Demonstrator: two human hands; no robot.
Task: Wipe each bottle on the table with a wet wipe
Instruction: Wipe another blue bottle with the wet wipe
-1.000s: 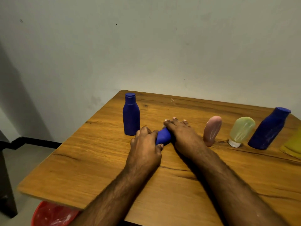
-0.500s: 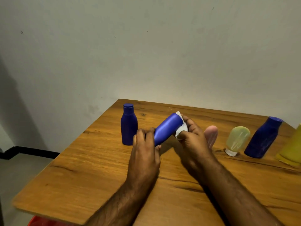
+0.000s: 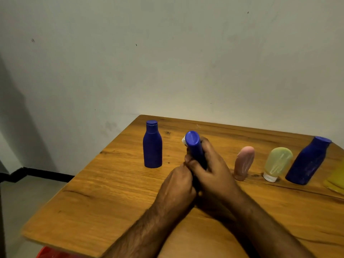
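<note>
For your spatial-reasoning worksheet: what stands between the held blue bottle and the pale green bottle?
In the head view, only the pink bottle stands between the held blue bottle and the pale green bottle, upright on the table.

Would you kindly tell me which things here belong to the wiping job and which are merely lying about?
Job:
held blue bottle
wet wipe
left hand
right hand
upright blue bottle
pink bottle
pale green bottle
right blue bottle

Lying about:
yellow item
red object
</note>
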